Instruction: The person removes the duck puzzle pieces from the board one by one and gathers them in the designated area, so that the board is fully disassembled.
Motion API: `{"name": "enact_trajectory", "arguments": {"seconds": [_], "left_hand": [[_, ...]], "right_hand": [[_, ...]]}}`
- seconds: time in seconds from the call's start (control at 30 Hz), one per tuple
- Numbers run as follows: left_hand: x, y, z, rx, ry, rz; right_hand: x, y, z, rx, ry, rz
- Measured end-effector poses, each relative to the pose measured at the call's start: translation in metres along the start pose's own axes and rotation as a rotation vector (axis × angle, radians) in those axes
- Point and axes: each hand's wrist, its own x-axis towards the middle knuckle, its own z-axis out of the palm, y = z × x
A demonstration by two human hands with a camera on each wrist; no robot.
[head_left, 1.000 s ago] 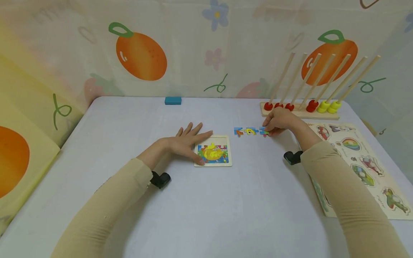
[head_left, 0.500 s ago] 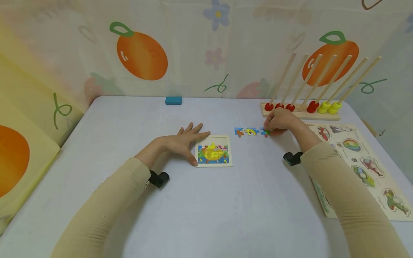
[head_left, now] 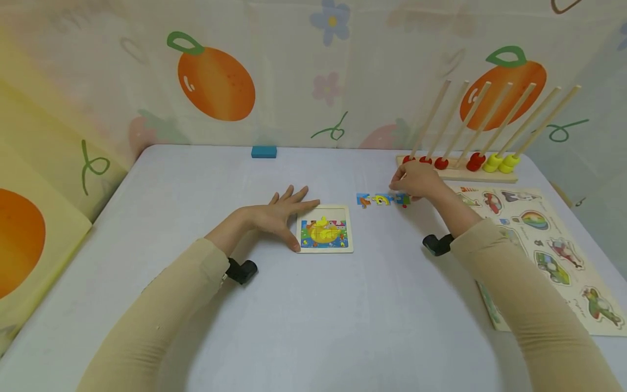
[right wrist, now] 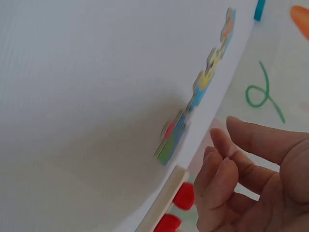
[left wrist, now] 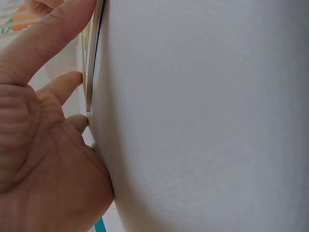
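Observation:
A small square puzzle tray (head_left: 325, 250) with a yellow duck picture lies mid-table; its upper strip shows bare wood. My left hand (head_left: 274, 218) is spread at its left side, thumb at the lower left corner and index finger near the upper left one. In the left wrist view, the tray's edge (left wrist: 90, 72) is seen side-on past the thumb. To the tray's right, three puzzle pieces lie in a row: left piece (head_left: 363, 200), middle piece (head_left: 381, 200), right piece (right wrist: 172, 137). My right hand (head_left: 417, 178) hovers over the right piece, fingers loosely bent, holding nothing.
Behind my right hand stands a wooden peg abacus (head_left: 506, 177) with red and yellow beads. A large picture board (head_left: 563, 209) lies at the right, partly under my right forearm. A blue block (head_left: 264, 152) sits at the table's back edge.
My left thumb has slid off the duck picture to the tray's lower left corner. My right hand has come off the right piece and shifted slightly left; the pieces look unmoved.

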Motion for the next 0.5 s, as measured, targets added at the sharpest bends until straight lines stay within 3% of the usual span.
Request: {"name": "enact_trajectory", "arguments": {"seconds": [0.5], "left_hand": [[-0.001,0.001,-0.001,0.008,-0.006,-0.003]], "right_hand": [[-0.008,-0.048,0.034,0.154,-0.055,-0.154]]}}
